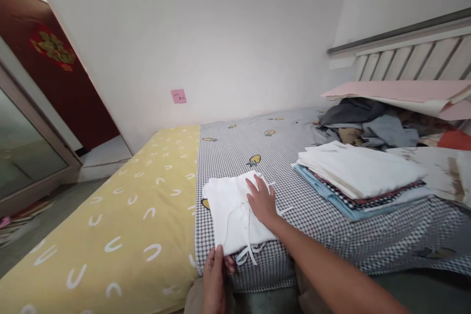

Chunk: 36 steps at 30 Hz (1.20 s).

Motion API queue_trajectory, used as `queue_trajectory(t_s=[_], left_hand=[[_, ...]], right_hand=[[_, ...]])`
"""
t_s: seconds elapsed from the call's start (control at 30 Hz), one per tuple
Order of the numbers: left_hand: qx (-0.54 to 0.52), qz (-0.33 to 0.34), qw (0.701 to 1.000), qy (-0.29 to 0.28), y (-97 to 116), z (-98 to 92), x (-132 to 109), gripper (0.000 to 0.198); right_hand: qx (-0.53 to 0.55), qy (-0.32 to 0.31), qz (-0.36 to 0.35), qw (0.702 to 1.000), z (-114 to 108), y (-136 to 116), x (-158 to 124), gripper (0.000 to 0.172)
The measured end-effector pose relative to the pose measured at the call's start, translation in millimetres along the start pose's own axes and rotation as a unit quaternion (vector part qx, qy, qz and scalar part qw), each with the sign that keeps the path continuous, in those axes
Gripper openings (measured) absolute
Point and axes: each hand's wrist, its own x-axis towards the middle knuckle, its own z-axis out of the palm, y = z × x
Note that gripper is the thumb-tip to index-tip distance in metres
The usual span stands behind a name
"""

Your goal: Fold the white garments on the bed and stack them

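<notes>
A white garment with thin tie strings (231,218) lies folded on the checked part of the bed, near its front edge. At the garment's near left corner is my left hand (216,274), its thumb on top and its fingers underneath, closed on the cloth. My right hand (262,201) rests on the garment's right side with fingers spread, pressing on it and holding nothing. Loose white strings (250,250) trail over the near edge, and another pokes out to the right.
To the right sits a stack of folded clothes (360,169), white on top. Behind it are a heap of dark and grey clothes (368,117) and a pink sheet (401,91). A yellow sheet (147,196) covers the bed's left part. The white wall (235,49) stands behind.
</notes>
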Motion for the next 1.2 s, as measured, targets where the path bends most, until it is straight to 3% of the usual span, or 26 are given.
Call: queue_trajectory(t_s=[0.17, 0.3, 0.37, 0.43, 0.53, 0.63, 0.8, 1.0, 1.1, 1.2], left_hand=[[-0.035, 0.007, 0.999, 0.008, -1, 1.1, 0, 0.052], [-0.08, 0.011, 0.997, 0.005, 2, 4.3, -3, 0.047], [-0.106, 0.007, 0.994, 0.006, 2, 5.2, -4, 0.045], [-0.122, 0.005, 0.992, 0.003, 1, 5.7, -5, 0.043], [-0.132, 0.005, 0.991, -0.004, 2, 6.0, -6, 0.04], [-0.136, 0.002, 0.991, -0.007, 6, 6.1, -9, 0.037], [-0.178, -0.015, 0.984, -0.025, 9, 4.7, -10, 0.037], [-0.245, -0.033, 0.968, -0.048, 10, 4.6, -12, 0.039], [-0.272, -0.036, 0.959, -0.066, 12, 2.6, -13, 0.041], [-0.328, -0.045, 0.94, -0.083, 13, -3.4, -12, 0.049]], right_hand=[[0.018, -0.153, 0.03, 0.988, 9, 8, 6, 0.05], [0.022, -0.145, 0.026, 0.989, -9, 9, 11, 0.055], [0.041, -0.106, -0.01, 0.993, -20, 3, 3, 0.058], [0.077, -0.095, -0.09, 0.988, -29, -6, -12, 0.061], [0.069, -0.205, -0.194, 0.957, -35, -18, -43, 0.081], [-0.004, -0.298, -0.221, 0.929, -33, -25, -68, 0.103], [-0.063, -0.269, -0.219, 0.936, -20, -26, -79, 0.103], [-0.021, -0.236, -0.256, 0.937, -18, -13, -75, 0.093], [0.019, -0.221, -0.259, 0.94, -22, -9, -67, 0.077], [0.141, -0.214, -0.221, 0.941, -28, -9, -46, 0.058]])
